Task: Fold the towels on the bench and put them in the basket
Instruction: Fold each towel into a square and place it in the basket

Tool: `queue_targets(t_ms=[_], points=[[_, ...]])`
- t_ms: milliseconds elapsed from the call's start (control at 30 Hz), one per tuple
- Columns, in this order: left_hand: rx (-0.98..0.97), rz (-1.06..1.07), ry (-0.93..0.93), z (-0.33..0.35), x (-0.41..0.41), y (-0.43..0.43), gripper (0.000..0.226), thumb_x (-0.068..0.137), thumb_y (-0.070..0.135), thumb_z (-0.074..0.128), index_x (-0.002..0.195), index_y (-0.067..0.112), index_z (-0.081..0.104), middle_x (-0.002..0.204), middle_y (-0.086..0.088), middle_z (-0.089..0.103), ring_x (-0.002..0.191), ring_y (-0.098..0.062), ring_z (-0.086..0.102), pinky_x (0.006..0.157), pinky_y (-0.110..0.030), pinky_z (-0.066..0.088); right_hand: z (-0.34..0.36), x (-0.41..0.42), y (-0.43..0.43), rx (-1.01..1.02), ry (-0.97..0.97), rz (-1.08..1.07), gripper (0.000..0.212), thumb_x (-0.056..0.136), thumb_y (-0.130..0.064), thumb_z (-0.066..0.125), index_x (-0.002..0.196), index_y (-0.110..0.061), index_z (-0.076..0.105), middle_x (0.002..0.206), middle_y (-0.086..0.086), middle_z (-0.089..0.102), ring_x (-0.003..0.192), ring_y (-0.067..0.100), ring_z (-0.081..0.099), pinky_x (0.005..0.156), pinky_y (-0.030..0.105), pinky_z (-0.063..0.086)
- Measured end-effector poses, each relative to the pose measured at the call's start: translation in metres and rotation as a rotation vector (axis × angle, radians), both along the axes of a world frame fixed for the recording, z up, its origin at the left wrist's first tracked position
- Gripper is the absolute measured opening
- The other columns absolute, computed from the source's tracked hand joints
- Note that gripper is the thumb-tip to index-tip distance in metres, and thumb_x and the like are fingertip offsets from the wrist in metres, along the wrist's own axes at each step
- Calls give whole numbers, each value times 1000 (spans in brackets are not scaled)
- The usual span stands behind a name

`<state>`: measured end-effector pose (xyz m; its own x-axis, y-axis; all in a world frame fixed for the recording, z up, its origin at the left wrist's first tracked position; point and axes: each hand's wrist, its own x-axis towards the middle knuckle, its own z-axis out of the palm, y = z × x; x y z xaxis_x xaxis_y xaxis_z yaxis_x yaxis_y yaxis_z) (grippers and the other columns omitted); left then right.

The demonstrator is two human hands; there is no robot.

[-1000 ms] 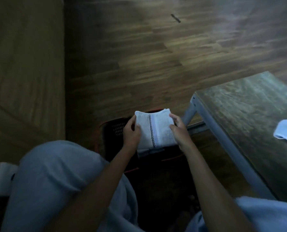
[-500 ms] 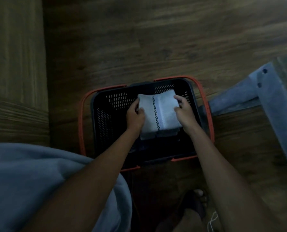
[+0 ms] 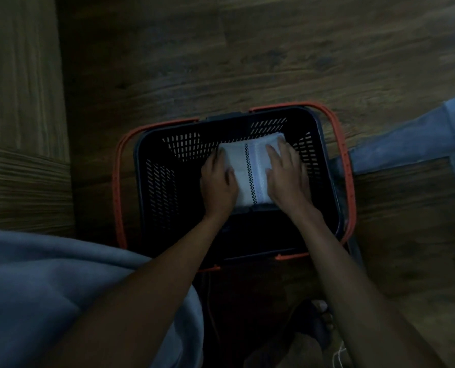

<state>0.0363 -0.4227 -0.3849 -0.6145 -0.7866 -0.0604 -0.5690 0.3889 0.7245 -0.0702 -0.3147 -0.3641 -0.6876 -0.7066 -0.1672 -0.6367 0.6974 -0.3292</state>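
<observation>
1. Head view, looking steeply down past two bare forearms onto a dim wooden floor [image 3: 247, 62].
2. Shows a black slotted basket [image 3: 138, 195] standing on that floor, with orange handles [image 3: 119, 181] folded out along its left and right sides.
3. Finds the towel [image 3: 249, 179] inside the basket, toward the far wall and a little right of centre. White, folded into a neat rectangle, with a dark checked stripe down its middle.
4. Hints at a greyer layer just under the towel's near edge; too dark to say what.
5. Puts the left hand [image 3: 218, 184] at the towel's left edge, thumb lying on the top face and fingers running along the outer side. Cannot tell whether those fingers curl under and pinch the cloth.
6. Puts the right hand [image 3: 287, 176] flat on the towel's right half, fingers straight and slightly spread toward the far right corner. Presses rather than clasps.
7. Catches a grey metal bench frame [image 3: 407, 144] at the right edge, just beside the basket's right handle.
8. Takes in a paler wood panel [image 3: 22, 102] along the left, and a bulk of grey cloth [image 3: 61, 288] at lower left, behind the left forearm.
9. Glimpses a foot [image 3: 316, 325] in dark footwear near the bottom edge, blurred.
</observation>
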Motion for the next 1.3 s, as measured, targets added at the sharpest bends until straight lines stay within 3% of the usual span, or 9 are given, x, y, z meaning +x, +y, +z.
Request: queue_targets(t_ms=[100, 200, 367, 500, 567, 633, 967, 1133, 1300], points=[[-199, -217, -276, -4, 2, -2, 51, 96, 21, 41, 146, 13, 33, 155, -8, 27, 136, -26, 33, 102, -43, 33, -8, -2, -1, 129, -1, 44, 63, 98, -31, 38, 151, -11, 11, 160, 8, -1, 147, 25, 0, 114, 46, 16], [-202, -291, -484, -4, -2, -9, 56, 98, 28, 32, 151, 17, 19, 159, -2, 16, 141, -24, 21, 106, -46, 25, -17, -5, 0, 225, -2, 83, 65, 99, -39, 30, 152, -12, 4, 160, 8, -8, 147, 25, -7, 115, 45, 10], [-139, -378, -617, 13, -7, -12, 57, 97, 31, 33, 151, 17, 17, 159, -2, 15, 142, -25, 16, 109, -48, 17, -4, -7, -5, 333, -7, 131, 64, 100, -39, 25, 151, -10, 1, 159, 13, -11, 146, 24, -14, 116, 44, -2], [-191, -343, -539, 47, -7, -16, 47, 93, 31, 40, 137, 12, 42, 143, -10, 42, 129, -24, 38, 102, -43, 26, 33, -3, 4, 195, -61, 106, 58, 98, -35, 38, 148, -11, 22, 157, 15, 18, 145, 27, 14, 114, 43, 15], [-255, -349, -473, 71, -8, -17, 37, 92, 31, 42, 122, 13, 56, 126, -8, 55, 116, -25, 49, 95, -40, 33, 60, -2, 12, 136, -76, 70, 51, 96, -33, 42, 142, -12, 36, 145, 14, 40, 130, 30, 40, 102, 43, 36], [-309, -388, -422, 102, -13, -16, 34, 92, 33, 43, 112, 13, 61, 115, -7, 60, 106, -26, 55, 89, -39, 38, 92, -4, 18, 102, -65, 35, 42, 96, -32, 43, 132, -13, 48, 129, 10, 54, 113, 30, 54, 88, 41, 44], [-649, -589, -135, 288, -25, 25, 26, 91, 33, 44, 92, 10, 57, 100, -8, 62, 96, -30, 59, 71, -33, 34, 289, 2, 87, -27, 201, -204, 30, 93, -37, 47, 106, -15, 61, 108, 10, 66, 102, 30, 62, 78, 37, 47], [-654, -725, -22, 346, -28, 84, 27, 91, 36, 45, 93, 13, 58, 99, -7, 63, 95, -29, 60, 70, -32, 33, 356, 32, 158, -41, 311, -336, 33, 93, -43, 46, 113, -21, 61, 109, 2, 67, 101, 25, 62, 77, 35, 50], [-617, -951, 108, 367, -31, 160, 33, 92, 42, 45, 107, 16, 60, 103, -2, 63, 94, -24, 61, 78, -34, 47, 372, 61, 240, -10, 371, -539, 28, 89, -45, 47, 106, -27, 60, 108, 2, 69, 103, 26, 62, 79, 34, 48]])
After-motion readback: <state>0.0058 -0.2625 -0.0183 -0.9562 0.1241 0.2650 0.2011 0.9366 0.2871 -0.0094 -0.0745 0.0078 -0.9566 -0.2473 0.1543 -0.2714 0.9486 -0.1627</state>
